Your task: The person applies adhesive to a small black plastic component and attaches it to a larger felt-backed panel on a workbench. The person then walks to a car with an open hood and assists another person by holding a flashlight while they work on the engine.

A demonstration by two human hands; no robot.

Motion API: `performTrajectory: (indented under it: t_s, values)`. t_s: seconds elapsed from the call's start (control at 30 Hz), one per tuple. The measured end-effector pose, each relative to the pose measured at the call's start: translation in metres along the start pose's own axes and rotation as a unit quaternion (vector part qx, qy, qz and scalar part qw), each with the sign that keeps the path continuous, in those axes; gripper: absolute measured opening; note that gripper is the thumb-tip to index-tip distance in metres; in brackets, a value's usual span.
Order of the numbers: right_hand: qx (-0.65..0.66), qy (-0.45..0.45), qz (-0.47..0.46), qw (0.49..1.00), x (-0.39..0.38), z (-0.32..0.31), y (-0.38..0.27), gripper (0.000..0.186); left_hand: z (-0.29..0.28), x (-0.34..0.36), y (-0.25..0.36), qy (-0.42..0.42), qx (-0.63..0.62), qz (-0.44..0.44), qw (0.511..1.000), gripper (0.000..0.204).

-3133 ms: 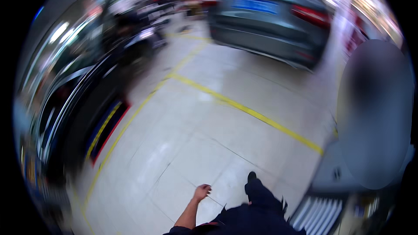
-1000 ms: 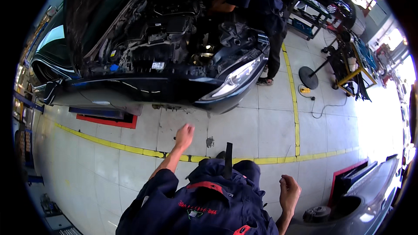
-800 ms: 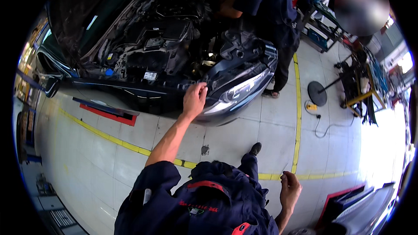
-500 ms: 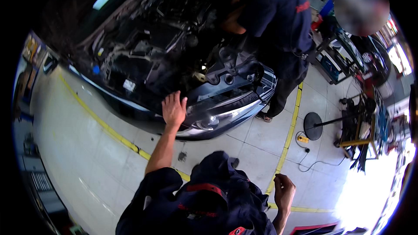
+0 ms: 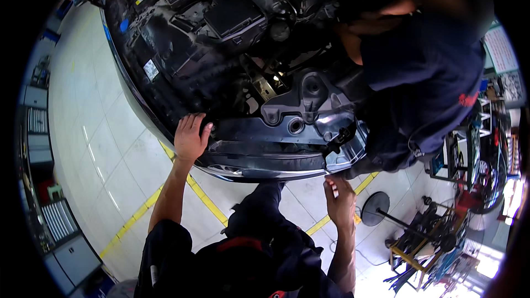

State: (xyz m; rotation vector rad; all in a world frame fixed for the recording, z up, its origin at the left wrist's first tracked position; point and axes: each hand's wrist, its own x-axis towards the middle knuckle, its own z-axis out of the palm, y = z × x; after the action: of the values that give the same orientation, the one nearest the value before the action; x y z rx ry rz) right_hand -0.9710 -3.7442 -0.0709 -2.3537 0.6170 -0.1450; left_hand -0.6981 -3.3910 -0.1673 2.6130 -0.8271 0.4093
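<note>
A dark car with its engine bay (image 5: 182, 60) uncovered fills the upper middle. My left hand (image 5: 190, 137) rests flat on the car's front edge at the left headlight corner, fingers stretched and holding nothing. My right hand (image 5: 341, 198) is by the front bumper (image 5: 265, 174), just below the right headlight (image 5: 346, 146). Its fingers are curled together; whatever they hold, if anything, is too small to make out. Between my hands lie the front panel (image 5: 251, 131) and a grey plastic bracket (image 5: 309, 96) with round openings.
A co-worker in dark clothes (image 5: 425, 77) leans into the engine bay at the right, arms reaching inside. A round-based stand (image 5: 375, 208) and a cart of tools (image 5: 419, 251) stand at the lower right. Grey cabinets (image 5: 74, 259) line the left side. Yellow lines (image 5: 207, 201) cross the tiled floor.
I have moved closer along the car's front toward the right. My right hand has risen from beside my body to the bumper. My left hand stays on the car's front edge.
</note>
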Motion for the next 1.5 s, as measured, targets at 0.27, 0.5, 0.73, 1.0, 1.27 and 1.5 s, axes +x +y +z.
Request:
performTrajectory:
  t_s: [0.27, 0.5, 0.73, 1.0, 1.27, 1.5]
  values:
    - [-0.047, 0.027, -0.13, 0.99, 0.18, -0.024, 0.028, 0.02, -0.004, 0.006, 0.01, -0.025, 0.016, -0.028, 0.999, 0.037]
    - [-0.103, 0.106, -0.278, 0.949, 0.327, 0.025, 0.029, 0.029, -0.004, 0.01, 0.009, -0.068, 0.052, -0.044, 0.995, 0.037]
    - [-0.073, 0.054, -0.252, 0.963, 0.356, 0.049, 0.06, 0.032, 0.003, 0.082, 0.074, 0.055, -0.071, -0.123, 0.988, 0.023]
    - [-0.047, 0.015, -0.213, 0.976, 0.356, 0.044, 0.057, 0.03, 0.221, 0.269, 0.097, -0.123, -0.457, -0.37, 0.799, 0.076]
    - [-0.025, -0.001, -0.202, 0.979, 0.358, 0.043, 0.054, 0.029, 0.334, 0.352, 0.083, 0.064, -0.483, -0.472, 0.735, 0.099]
    - [-0.03, -0.01, -0.212, 0.977, 0.36, 0.046, 0.059, 0.03, 0.322, 0.318, 0.041, 0.046, -0.285, -0.598, 0.747, 0.077]
